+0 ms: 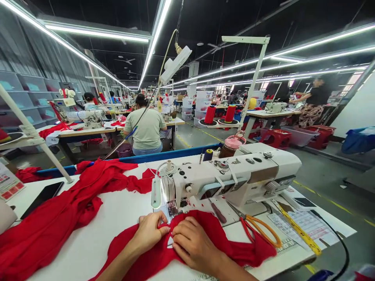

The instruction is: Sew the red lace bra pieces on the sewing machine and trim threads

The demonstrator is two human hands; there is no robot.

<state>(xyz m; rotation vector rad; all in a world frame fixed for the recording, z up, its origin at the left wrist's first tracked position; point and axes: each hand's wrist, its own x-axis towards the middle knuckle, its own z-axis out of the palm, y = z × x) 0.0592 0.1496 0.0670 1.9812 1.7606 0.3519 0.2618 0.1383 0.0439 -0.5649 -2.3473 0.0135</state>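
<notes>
A piece of red fabric [222, 242] lies on the white table [120, 218] just in front of the needle of a white sewing machine [234, 175]. My left hand [150, 230] pinches the fabric's edge near the presser foot. My right hand [191, 244] presses flat on the cloth beside it, fingertips touching the same edge. A longer heap of red fabric [67, 210] trails off to the left across the table.
Orange-handled scissors [258, 228] and a yellow measuring tape [299, 230] lie right of the machine. A dark phone [42, 197] rests at the left. Red thread cones [219, 114] stand behind. A person in a green shirt [146, 127] sits at the table ahead; others work further off.
</notes>
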